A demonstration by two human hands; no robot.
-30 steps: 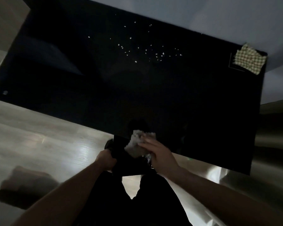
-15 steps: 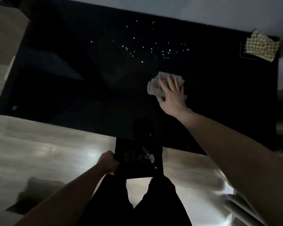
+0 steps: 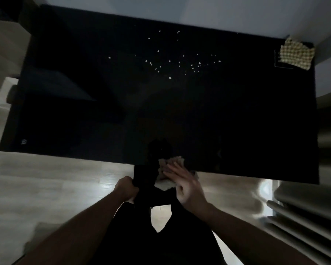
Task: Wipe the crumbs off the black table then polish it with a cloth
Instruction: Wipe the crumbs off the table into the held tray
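Fingers (image 3: 171, 170) of your right hand (image 3: 185, 185) lie nearly straight across a crumpled pale grey wiping rag (image 3: 170, 165), pressing it down at the near edge of the glossy black rectangular table (image 3: 237, 121), where the rag overhangs a dark flat tray (image 3: 141, 180). Your left hand (image 3: 126, 187) curls round the left rim of that tray, gripping it just below the table edge. Whether the tray holds any crumbs cannot be told; its surface reads only as black.

Scattered pale crumbs (image 3: 180, 62) lie toward the far middle of the table, well apart from the rag, so the wiping step appears unfinished. A folded yellow checked cloth (image 3: 296, 53) rests on the far right corner, untouched, presumably kept for polishing.

Risks from here:
- The tray could tilt in your single-handed grip, which would spill any contents onto the pale wooden floor (image 3: 55, 178).
- A gap between tray rim and table edge would let swept crumbs fall past.
- One fast stroke through the wide scatter may flick crumbs sideways or off the far edge.
- Low light and the dark surface make stray crumbs easy to miss.
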